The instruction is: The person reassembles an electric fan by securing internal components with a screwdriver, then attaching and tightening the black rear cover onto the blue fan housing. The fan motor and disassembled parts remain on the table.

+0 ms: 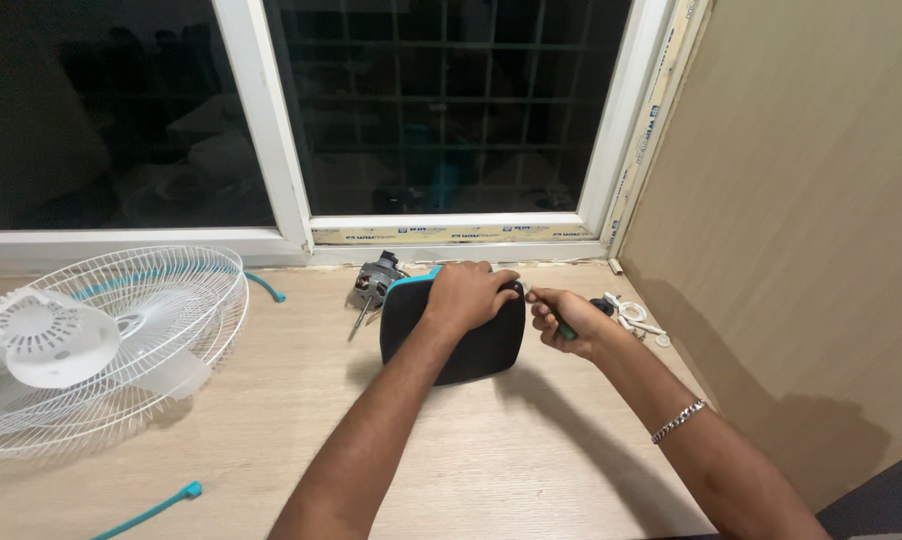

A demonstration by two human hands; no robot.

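Black fan base (pixel 468 350) is pinned flat just below the window (pixel 441 110) by the left hand (pixel 466 292), fingers curled over it; a screwdriver (pixel 567 328) is gripped by the right hand (pixel 563 318), mid screw-work probably, tip alignment needed next.

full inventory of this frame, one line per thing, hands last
black housing: 1, black with teal edge, desk centre, under left hand
motor: 1, grey metal, behind the housing by the window
fan grille: 1, white, desk left
teal strips: 2, teal, desk front left and behind the grille
white cable: 1, white, desk right by the wall
desk: 1, light wood
window: 1, white frame, dark outside
left hand: on top of the housing
right hand: gripping a green-handled tool at the housing's right edge
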